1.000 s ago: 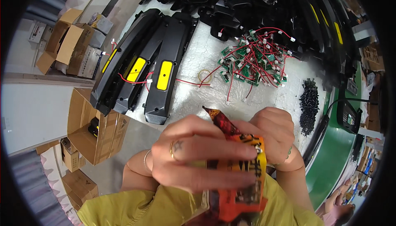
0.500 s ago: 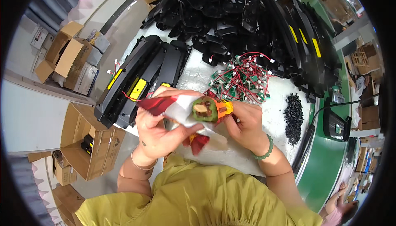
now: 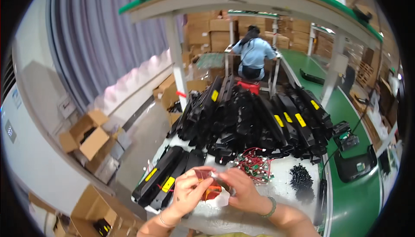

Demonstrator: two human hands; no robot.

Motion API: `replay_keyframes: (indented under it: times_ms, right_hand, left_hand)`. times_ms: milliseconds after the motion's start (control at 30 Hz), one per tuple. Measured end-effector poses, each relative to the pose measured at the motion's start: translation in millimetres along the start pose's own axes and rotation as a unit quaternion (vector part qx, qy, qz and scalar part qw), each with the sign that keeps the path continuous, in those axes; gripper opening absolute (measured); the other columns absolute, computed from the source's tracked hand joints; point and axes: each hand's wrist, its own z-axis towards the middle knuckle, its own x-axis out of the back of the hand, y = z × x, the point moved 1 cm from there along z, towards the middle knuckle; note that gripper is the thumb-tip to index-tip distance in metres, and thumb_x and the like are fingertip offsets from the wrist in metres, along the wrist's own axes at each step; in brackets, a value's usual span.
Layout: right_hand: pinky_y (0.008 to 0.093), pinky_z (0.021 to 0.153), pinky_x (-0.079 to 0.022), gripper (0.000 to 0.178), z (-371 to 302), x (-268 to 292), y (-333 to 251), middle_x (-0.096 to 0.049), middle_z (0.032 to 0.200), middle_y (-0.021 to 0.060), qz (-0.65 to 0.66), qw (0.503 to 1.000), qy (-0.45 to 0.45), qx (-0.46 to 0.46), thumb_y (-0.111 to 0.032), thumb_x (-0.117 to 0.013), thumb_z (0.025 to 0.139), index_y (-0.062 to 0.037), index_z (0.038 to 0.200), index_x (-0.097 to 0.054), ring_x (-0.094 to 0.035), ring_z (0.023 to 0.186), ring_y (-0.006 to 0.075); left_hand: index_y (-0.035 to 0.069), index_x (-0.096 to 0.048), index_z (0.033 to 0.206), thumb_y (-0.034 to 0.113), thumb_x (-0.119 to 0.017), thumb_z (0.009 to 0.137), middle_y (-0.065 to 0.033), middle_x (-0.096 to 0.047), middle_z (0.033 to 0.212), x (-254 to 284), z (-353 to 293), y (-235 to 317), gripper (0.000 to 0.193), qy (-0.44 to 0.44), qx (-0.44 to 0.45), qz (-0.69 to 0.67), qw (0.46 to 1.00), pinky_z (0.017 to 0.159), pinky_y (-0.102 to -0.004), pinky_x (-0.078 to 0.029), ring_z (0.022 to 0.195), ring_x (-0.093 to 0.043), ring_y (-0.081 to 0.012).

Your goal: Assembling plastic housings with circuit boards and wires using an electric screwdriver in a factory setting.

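Note:
In front of me a small red, orange and white snack wrapper [image 3: 212, 192] is held between both hands, above the near part of the table. My left hand [image 3: 188, 190] pinches its left side, thumb and fingers together. Closed on its other side is my right hand [image 3: 247, 189], with a green bead bracelet at the wrist. Fingers cover much of the wrapper, and I cannot make out what is inside. Just beyond the hands lies a tangle of red wires with small green circuit boards [image 3: 253, 166].
Black plastic housings with yellow labels [image 3: 255, 120] pile up across the table's far side; several more [image 3: 162, 178] lie at left. Black screws [image 3: 301, 178] form a heap at right. Open cardboard boxes [image 3: 93, 206] stand on the floor. A person in blue [image 3: 255, 53] sits farther off.
My view has tilted up, bringing the overhead shelf and the seated person into sight. The hands have come together around the wrapper, and the green item seen in it before is now hidden.

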Motion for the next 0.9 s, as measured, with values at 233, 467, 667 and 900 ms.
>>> replay_keyframes:
  times_ms: [233,467,667,900]
  right_hand:
    - [0.0371,0.067,-0.049,0.013,57.4,53.6,-12.8,-0.064,0.077,0.0059,0.075,0.995,-0.044,-0.047,-0.006,-0.066,0.078,-0.0076,0.091,-0.068,-0.061,0.081,0.0259]
    - [0.0336,0.060,-0.049,0.016,264.7,179.7,-78.2,-0.063,0.069,0.0165,-0.017,0.984,0.086,0.158,-0.009,-0.059,0.079,0.0023,0.088,-0.067,-0.063,0.065,0.0253]
    - [0.0393,0.064,-0.052,0.016,381.5,231.0,-96.1,-0.066,0.073,0.0179,-0.305,0.856,0.285,0.307,-0.009,-0.056,0.080,-0.0064,0.084,-0.071,-0.066,0.068,0.0319]
    - [0.0415,0.075,-0.052,0.018,418.5,206.9,-17.0,-0.067,0.083,0.0153,-0.489,0.812,0.218,0.231,-0.009,-0.061,0.079,-0.0115,0.094,-0.070,-0.065,0.081,0.0329]
  left_hand:
    - [-0.003,-0.059,0.116,0.007,-0.065,0.086,-0.0135,-0.054,0.119,8.3,12.8,4.6,0.033,0.077,0.000,-0.138,0.987,0.069,-0.0218,-0.053,0.094,-0.057,-0.0135]
    - [-0.001,-0.062,0.115,0.005,-0.068,0.083,-0.0124,-0.054,0.121,38.7,-0.1,-3.5,0.033,0.097,0.010,-0.107,0.989,0.062,-0.0167,-0.045,0.090,-0.056,-0.0110]
    - [-0.001,-0.064,0.111,-0.006,-0.069,0.077,-0.0118,-0.056,0.119,36.8,-12.9,-4.7,0.035,0.054,0.050,-0.103,0.992,0.066,-0.0179,-0.049,0.090,-0.057,-0.0097]
    - [0.000,-0.066,0.108,-0.004,-0.072,0.075,-0.0119,-0.058,0.117,35.9,-38.3,-4.4,0.034,0.023,0.075,-0.068,0.995,0.069,-0.0194,-0.051,0.091,-0.059,-0.0123]
